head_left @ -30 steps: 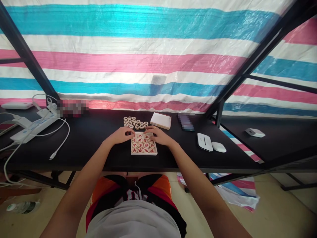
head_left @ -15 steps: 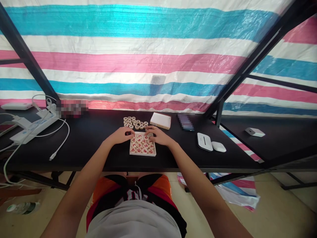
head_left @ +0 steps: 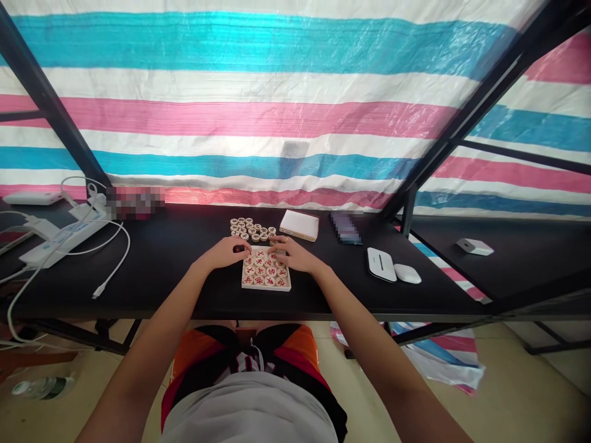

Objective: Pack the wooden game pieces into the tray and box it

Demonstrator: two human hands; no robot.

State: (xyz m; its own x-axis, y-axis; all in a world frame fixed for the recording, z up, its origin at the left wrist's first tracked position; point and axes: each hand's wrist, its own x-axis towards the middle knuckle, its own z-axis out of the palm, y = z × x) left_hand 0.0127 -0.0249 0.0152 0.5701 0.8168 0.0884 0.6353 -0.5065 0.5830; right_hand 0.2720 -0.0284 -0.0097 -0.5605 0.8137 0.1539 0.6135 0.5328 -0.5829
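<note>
A shallow white box [head_left: 266,287] lies on the black desk before me, filled with rows of round Chinese chess pieces [head_left: 260,271] with red characters. My left hand [head_left: 227,252] curls round the box's upper left corner, thumb and fingertips closed at its edge beside a red-marked piece. Over the upper right part of the box, my right hand [head_left: 295,253] has its thumb and fingers bent down about a piece in the top row, partly hiding it. Just behind the box sit several loose pieces with dark characters [head_left: 249,230], close to my right fingertips.
A white box lid [head_left: 299,225] lies behind my right hand. Farther right are a blurred phone [head_left: 346,227], a flat white device [head_left: 381,264] and a white mouse [head_left: 408,273]. On the left, a power strip [head_left: 60,241] trails white cables. Striped sheeting [head_left: 258,117] hangs behind the desk.
My right fingers shift very slightly leftward over the top row of pieces. My left hand and the box stay where they were.
</note>
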